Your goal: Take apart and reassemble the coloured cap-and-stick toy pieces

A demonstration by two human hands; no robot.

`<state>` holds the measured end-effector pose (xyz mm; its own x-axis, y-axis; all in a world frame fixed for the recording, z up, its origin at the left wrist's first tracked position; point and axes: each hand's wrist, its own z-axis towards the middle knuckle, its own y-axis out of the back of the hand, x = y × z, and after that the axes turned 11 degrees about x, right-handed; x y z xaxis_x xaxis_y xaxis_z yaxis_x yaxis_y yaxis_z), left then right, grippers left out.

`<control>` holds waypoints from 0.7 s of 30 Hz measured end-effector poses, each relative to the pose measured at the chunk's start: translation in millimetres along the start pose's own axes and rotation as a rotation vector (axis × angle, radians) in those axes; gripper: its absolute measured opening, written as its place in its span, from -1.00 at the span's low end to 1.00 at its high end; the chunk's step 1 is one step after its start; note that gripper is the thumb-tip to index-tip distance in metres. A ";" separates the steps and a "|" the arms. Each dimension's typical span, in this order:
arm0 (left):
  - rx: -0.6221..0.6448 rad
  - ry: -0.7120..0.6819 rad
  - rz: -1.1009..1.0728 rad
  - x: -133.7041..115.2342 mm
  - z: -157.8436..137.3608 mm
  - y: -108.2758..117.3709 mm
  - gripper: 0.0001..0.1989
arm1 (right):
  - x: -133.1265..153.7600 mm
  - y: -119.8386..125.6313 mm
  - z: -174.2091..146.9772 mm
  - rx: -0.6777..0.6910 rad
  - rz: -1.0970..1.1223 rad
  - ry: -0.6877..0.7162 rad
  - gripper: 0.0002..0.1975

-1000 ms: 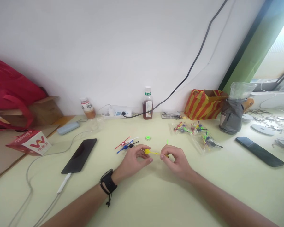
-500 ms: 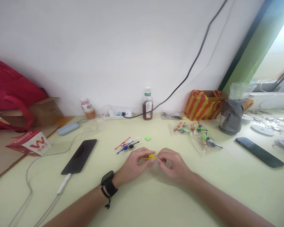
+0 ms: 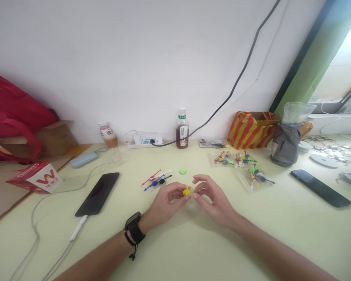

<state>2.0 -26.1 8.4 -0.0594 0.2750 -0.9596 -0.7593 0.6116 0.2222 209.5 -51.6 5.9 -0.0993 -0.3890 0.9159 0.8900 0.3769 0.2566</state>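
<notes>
Several arrows [image 3: 155, 182], green disc [image 3: 182, 171] beyond; left hand [image 3: 165, 200] pinching yellow piece [image 3: 186, 191], right hand [image 3: 216, 201] spread

The left forearm [image 3: 105, 249] enters from between 7 and 8 o'clock and points to about 2; the right forearm [image 3: 275, 246] enters near 4 and points to about 10. The left hand [image 3: 165, 199] has its thumb and forefinger brought together in a pinch, tips toward 3. The right hand [image 3: 215, 199] is loosely curled, thumb apart from its bent forefinger, fingertips toward 10, just beside the left hand's.
</notes>
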 end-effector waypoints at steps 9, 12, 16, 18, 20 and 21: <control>-0.073 -0.085 0.033 1.7 0.5 6.1 -0.80 | 0.3 -0.3 1.2 0.258 0.306 -0.216 -0.54; -0.101 -0.139 0.211 2.3 0.3 5.6 -0.85 | -0.4 6.4 4.8 0.126 0.271 -0.214 -0.60; -0.112 -0.175 0.384 4.5 -1.8 4.2 -0.86 | 0.2 11.8 6.6 0.057 0.267 -0.204 -0.61; -0.114 -0.181 0.400 5.6 -2.7 4.3 -0.88 | 0.6 11.4 6.1 0.060 0.265 -0.199 -0.62; -0.112 -0.167 0.406 5.8 -3.2 4.9 -0.90 | 0.3 10.2 5.6 0.065 0.258 -0.196 -0.63; -0.106 -0.153 0.409 5.5 -3.4 5.3 -0.91 | -0.2 9.8 5.4 0.067 0.252 -0.196 -0.63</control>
<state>-4.5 -23.9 3.8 -0.2783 0.5900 -0.7579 -0.7560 0.3522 0.5518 215.8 -43.3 9.9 0.0304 -0.1099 0.9935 0.8668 0.4978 0.0285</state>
